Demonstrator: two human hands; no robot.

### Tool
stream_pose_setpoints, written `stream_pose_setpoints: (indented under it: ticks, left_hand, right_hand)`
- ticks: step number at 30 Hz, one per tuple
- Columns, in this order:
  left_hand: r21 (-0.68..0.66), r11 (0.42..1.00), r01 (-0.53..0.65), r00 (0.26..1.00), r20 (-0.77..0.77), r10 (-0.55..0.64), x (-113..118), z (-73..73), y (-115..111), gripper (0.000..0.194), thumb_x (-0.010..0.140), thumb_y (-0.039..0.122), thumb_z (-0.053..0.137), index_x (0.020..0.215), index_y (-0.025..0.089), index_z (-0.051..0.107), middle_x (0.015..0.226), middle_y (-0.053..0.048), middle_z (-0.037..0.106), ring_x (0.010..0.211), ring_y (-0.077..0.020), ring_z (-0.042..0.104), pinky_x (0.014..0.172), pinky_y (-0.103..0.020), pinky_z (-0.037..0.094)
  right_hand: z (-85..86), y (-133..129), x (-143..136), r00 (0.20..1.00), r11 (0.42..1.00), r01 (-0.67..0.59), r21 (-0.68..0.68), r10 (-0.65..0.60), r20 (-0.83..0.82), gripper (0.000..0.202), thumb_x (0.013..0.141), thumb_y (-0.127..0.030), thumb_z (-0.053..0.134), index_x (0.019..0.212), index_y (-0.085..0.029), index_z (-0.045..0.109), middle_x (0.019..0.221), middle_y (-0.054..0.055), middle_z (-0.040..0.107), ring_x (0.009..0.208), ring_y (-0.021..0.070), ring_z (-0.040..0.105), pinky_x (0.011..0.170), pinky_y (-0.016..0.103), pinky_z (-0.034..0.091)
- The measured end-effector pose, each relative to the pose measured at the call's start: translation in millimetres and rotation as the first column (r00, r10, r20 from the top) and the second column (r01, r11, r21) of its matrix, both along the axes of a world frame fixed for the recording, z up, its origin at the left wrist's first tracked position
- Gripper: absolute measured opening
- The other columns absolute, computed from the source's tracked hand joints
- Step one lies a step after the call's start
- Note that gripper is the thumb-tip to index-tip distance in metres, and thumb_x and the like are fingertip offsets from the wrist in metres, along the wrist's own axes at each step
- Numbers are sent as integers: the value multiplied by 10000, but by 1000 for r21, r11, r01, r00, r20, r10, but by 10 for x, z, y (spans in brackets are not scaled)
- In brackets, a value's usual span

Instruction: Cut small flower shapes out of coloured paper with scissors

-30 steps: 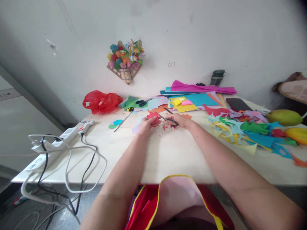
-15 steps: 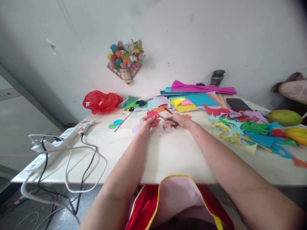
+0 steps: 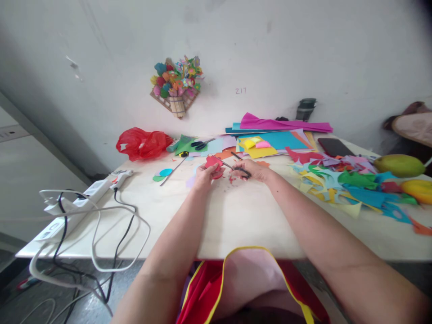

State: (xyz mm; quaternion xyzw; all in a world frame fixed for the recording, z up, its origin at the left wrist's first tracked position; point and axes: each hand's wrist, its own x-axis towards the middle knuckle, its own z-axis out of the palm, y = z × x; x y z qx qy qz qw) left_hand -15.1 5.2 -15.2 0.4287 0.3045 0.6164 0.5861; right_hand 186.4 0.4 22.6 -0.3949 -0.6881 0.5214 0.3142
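Note:
A red paper piece with a scalloped edge (image 3: 212, 162) is pinched in my left hand (image 3: 204, 174), over the middle of the table. My right hand (image 3: 252, 170) is closed on the dark handles of a pair of scissors (image 3: 243, 172). Their blades point left and reach the red paper's right edge. Small red snippets (image 3: 232, 179) lie on the table below the scissors. To the left are a blue paper circle (image 3: 165, 172), a green paper circle (image 3: 157, 178) and a thin dark strip (image 3: 173, 171).
Colored paper scraps (image 3: 351, 180) are heaped at the right beside a phone (image 3: 335, 147) and a green fruit (image 3: 399, 166). Paper sheets (image 3: 280, 140) lie at the back. A red plastic bag (image 3: 144, 144) and a second pair of scissors (image 3: 200, 145) sit back left. Power strips (image 3: 76, 209) with cables line the left edge.
The red paper in my left hand has shifted very slightly against the scissor blades. Both hands stay in nearly the same place.

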Motion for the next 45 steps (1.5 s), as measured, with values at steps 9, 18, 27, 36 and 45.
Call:
stream_pose_setpoints:
  ticks: [9,18,27,36,45]
  left_hand:
    - [3,1000,5,1000,-6,-5,7,17,-12,386,574,303,886,843,109,688,753,-71,722,679,-210,727,741,-351,571]
    - [-9,1000,-10,1000,3,10,6,18,-16,372,554,290,888,807,102,691,737,-85,719,678,-222,722,744,-369,566]
    - [-10,999,-30,999,21,30,20,17,-15,370,539,286,894,804,106,709,748,-87,724,675,-218,719,757,-372,561]
    - [-33,995,-98,987,124,101,24,60,-28,314,546,260,890,770,138,707,778,-72,746,658,-177,690,758,-356,587]
    - [-44,996,-83,996,38,84,64,38,-14,347,548,267,910,782,135,690,721,-31,687,625,-135,644,736,-336,560]
  right_hand:
    - [41,-65,-1,1000,1000,-21,22,21,-2,237,791,-332,761,705,-159,623,497,-27,558,393,63,446,372,174,364]
    - [11,-33,-15,999,999,-43,26,43,6,263,795,-349,771,727,-152,611,502,-32,563,391,61,462,375,170,367]
    - [2,-26,-25,999,999,-36,1,36,11,221,829,-297,743,755,-138,609,505,-38,564,375,54,461,377,164,362]
    - [-97,20,-92,999,1000,-25,2,25,-39,259,875,-333,675,728,-149,569,570,26,649,393,81,548,309,160,277]
    - [-62,-47,-149,966,989,142,-51,-150,-209,255,671,-205,810,848,-162,632,577,-10,668,445,112,594,394,185,386]
